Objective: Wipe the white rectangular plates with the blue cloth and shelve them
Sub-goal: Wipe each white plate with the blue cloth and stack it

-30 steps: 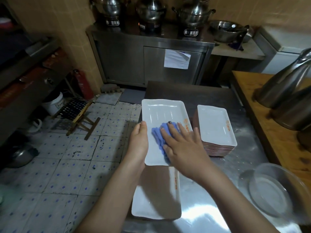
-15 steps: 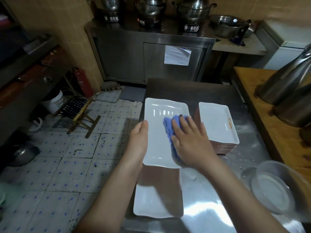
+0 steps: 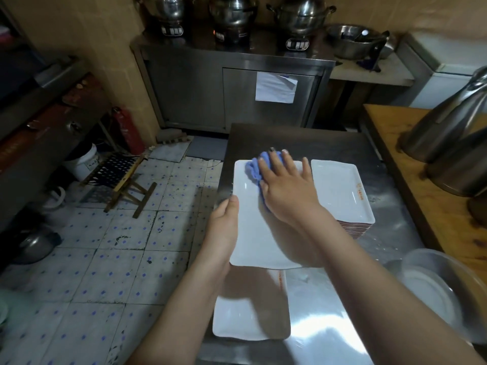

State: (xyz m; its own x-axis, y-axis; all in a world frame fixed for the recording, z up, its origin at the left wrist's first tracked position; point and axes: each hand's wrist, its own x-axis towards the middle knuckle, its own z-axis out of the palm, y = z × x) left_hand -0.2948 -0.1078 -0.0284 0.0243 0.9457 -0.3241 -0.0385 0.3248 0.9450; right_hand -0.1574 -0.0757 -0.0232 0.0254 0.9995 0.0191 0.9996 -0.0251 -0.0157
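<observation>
White plate: white rectangular glazed plate [image 3: 253,233], lifted over the left edge of the stainless-steel table [image 3: 329,338].
Cloth: soft bunched blue cloth [image 3: 253,169] on the plate's far end.
Right hand [image 3: 287,188]: flat, fingers spread, pressing the cloth down.
Left hand [image 3: 224,227]: grips the left long rim, thumb on top; fingers beneath hidden.
Handling: likely stiff, slick and breakable; hold by the long rims, supported underneath.
Other plates: stack of white plates [image 3: 340,193] just beside it; single white plate [image 3: 237,322] at the near-left corner.
Surface: shiny, reflective steel.
Room: tiled floor [image 3: 105,259] left, wooden counter [image 3: 395,143] right.

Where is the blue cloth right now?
Head view, centre: the blue cloth is pressed under the right hand at the far end of the plate the left hand holds.
</observation>
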